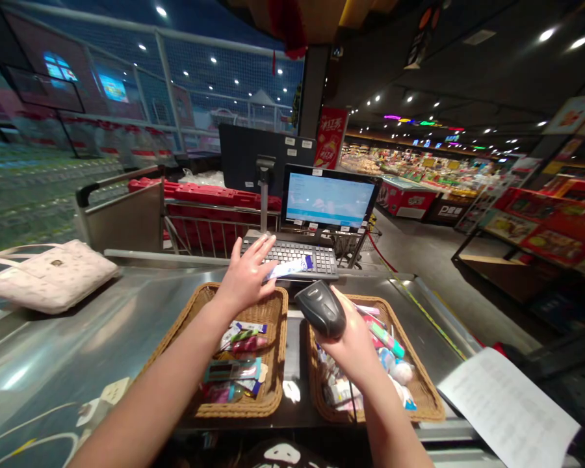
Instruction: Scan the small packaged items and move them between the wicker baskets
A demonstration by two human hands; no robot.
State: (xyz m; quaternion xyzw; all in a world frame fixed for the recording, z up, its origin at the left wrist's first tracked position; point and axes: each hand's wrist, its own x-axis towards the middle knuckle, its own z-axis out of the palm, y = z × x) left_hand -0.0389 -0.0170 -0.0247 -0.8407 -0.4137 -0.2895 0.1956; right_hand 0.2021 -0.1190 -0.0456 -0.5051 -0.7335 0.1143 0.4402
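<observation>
At the centre of the frame, the person's left hand [246,276] hovers just over the near edge of a keyboard [297,258], its fingers spread wide. A slim white-and-blue packet [288,268] sticks out to the right from beneath those fingers. The hand covers its near end, so I cannot tell whether it is pinched or only touching.

To the right, the right hand [353,343] wraps around a black handheld scanner [322,309], fingers curled closed on its grip. The scanner's head tilts up and to the left, towards the packet, and sits close to it without touching.

Below the hands, 2 wicker baskets stand side by side on a steel counter [63,344]. The left basket [277,344] holds several small packets [233,370], and the left forearm passes over it. The right basket [422,383] is piled with packaged goods, including a green-and-pink tube [386,339], and the right forearm crosses it.

Behind the keyboard, a monitor [327,198] glows on a stand. A pale handbag [51,277] lies on the counter at mid-left, and printed papers [509,408] sit at lower right. A red cart [207,218] stands beyond the counter, upper left of the monitor. Red display racks [556,227] line the right side, with lit shop shelves far off at upper right.
</observation>
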